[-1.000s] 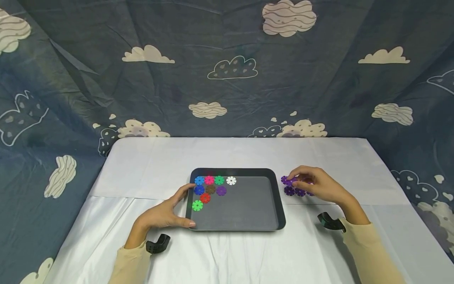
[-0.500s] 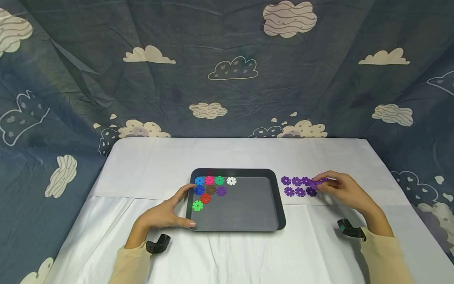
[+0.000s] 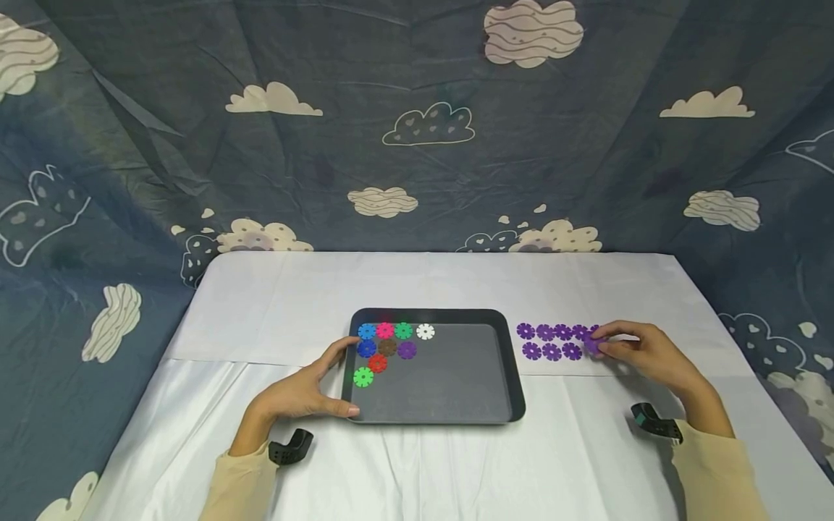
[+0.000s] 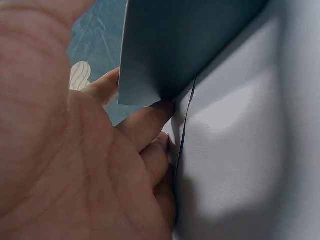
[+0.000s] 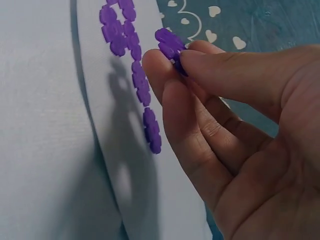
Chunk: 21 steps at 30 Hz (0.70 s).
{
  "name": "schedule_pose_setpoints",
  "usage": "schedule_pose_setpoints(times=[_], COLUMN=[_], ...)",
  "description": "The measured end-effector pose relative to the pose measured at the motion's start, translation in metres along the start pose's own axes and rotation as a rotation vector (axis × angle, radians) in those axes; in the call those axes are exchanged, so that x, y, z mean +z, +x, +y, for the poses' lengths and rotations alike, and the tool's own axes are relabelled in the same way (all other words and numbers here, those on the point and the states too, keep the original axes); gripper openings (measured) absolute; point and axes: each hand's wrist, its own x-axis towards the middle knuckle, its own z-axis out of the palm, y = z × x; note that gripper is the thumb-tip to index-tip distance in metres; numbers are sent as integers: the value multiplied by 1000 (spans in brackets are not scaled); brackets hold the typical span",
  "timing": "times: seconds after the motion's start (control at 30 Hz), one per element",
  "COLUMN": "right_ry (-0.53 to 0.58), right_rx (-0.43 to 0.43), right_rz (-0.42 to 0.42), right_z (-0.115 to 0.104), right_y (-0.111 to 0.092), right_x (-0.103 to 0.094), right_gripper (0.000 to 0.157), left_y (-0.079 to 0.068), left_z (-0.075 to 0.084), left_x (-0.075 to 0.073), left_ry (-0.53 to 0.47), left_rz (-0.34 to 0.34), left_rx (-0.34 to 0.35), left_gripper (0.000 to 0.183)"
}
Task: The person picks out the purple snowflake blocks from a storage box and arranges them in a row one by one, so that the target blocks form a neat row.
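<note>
In the head view, my right hand pinches a purple notched plastic disc between thumb and fingertips. The right wrist view shows that disc tilted and lifted off the cloth. Just left of this hand, several purple discs lie flat in two rows on the white cloth. My left hand holds the left side of a dark grey tray, its thumb at the near corner. Seen from the left wrist, fingers press against the tray's outer wall.
Discs of mixed colours sit in the tray's left part, among them a white disc, a red disc and a light green disc. The white-covered table ends at a dark cloud-patterned backdrop.
My right hand has moved right from over the purple discs, uncovering the two rows. Another purple disc now lies at the right end of the upper row. The left hand and tray stay put.
</note>
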Motion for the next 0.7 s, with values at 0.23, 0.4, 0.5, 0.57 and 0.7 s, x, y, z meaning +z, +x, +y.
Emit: schedule_pose_setpoints(times=[0.23, 0.4, 0.5, 0.57, 0.7], right_ry=[-46, -68, -81, -93, -118], right_rx=[6, -9, -10, -5, 1], right_rz=[20, 41, 44, 47, 47], right_z=[2, 2, 2, 1, 2], right_y=[2, 4, 5, 5, 6], right_x=[5, 9, 11, 12, 13], right_gripper=[26, 21, 19, 17, 17], left_y=[0, 0, 0, 0, 0], left_z=[0, 0, 1, 1, 0], left_x=[0, 0, 0, 0, 0], left_ry=[-9, -12, -10, -9, -2], left_rz=[0, -1, -2, -3, -1], left_rx=[-9, -6, -1, 2, 4], left_gripper=[115, 115, 115, 115, 114])
